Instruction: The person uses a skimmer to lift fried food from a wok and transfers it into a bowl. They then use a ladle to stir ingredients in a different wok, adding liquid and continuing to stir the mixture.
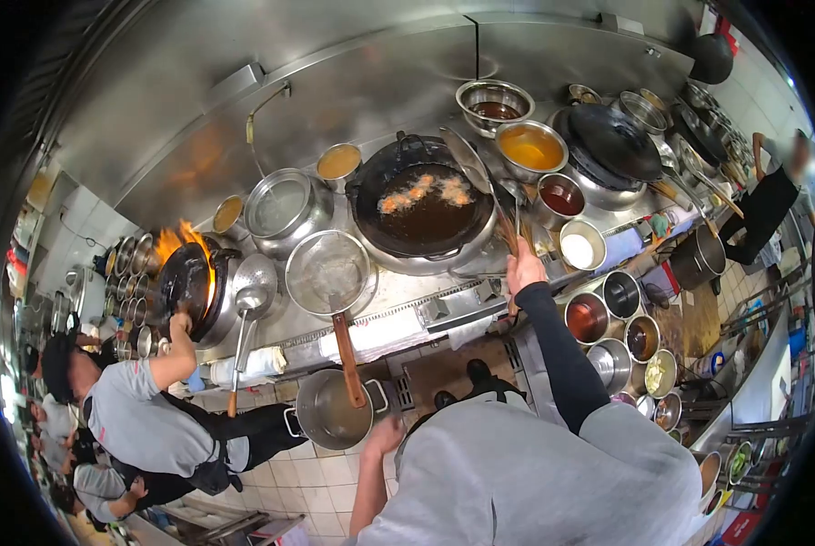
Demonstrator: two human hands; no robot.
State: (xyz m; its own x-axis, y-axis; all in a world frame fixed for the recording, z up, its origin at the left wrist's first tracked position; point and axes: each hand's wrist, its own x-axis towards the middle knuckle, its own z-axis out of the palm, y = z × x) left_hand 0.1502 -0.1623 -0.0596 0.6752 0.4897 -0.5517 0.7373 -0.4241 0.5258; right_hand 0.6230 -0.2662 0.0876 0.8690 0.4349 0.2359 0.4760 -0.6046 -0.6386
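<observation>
Right hand [524,267]: fingers clamping what appear to be long chopsticks [503,218], reaching over the wok [423,209].
Fritters [418,193]: frying in dark oil, beyond the chopstick tips.
Left hand [385,435]: resting beside the pot [330,411]; grip unclear.
Writing: none legible.

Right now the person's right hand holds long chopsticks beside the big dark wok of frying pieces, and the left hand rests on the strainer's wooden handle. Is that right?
Not quite. In the head view the left hand grips the rim of a steel pot, not the strainer's wooden handle. The right hand does hold long chopsticks beside the dark wok.
</observation>
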